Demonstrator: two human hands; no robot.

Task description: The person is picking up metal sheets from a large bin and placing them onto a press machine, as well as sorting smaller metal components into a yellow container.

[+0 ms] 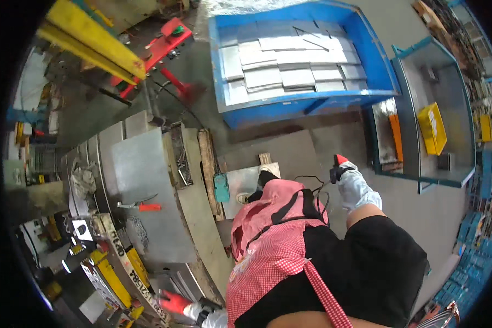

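Standing beside a grey metal press table [147,191], the person is wearing a pink-and-red checked apron [273,251] over black clothing. The right hand [341,169], in a white glove with red fingertips and a black cuff, is hanging out to the right above the bare grey concrete floor [290,147], touching nothing; whether its fingers are curled or loose cannot be told. The left hand [183,305], gloved the same way, is reaching down at the near left edge, next to the yellow-and-black striped bar [120,262] of the machine, and its grip cannot be told either. A flat grey steel sheet [139,164] is lying on the table with a red-handled tool [142,207] resting near its near edge. Far ahead, a large blue metal bin [306,101] is holding stacked grey plates [290,63]. A teal pedal box [221,187] is sitting just right of the table.
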